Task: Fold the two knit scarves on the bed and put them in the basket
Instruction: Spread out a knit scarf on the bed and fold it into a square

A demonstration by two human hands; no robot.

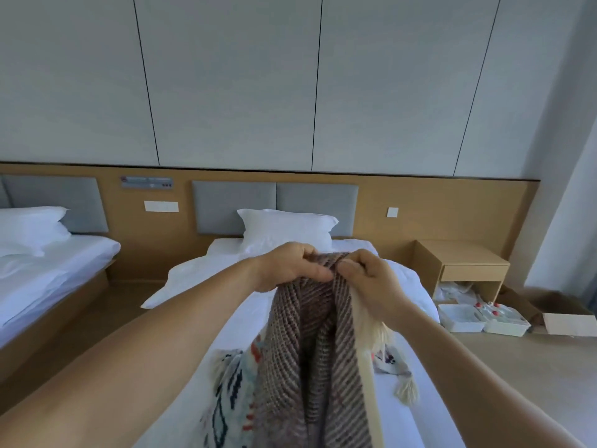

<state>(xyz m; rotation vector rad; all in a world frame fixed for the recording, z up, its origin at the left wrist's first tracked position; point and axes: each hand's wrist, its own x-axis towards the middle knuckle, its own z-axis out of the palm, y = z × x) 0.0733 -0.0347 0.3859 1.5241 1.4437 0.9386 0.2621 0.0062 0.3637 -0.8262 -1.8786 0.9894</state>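
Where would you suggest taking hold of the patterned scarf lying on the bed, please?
I would probably take the patterned scarf near its cream tassel, pinching that end from above on the right. It lies exposed on the bed there, while its middle is hidden behind the brown striped scarf that the left hand and right hand hold up.

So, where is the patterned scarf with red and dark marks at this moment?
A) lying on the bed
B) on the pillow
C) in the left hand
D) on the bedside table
A: the patterned scarf lies on the white bed, while the left hand and the right hand hold up only the brown striped scarf.
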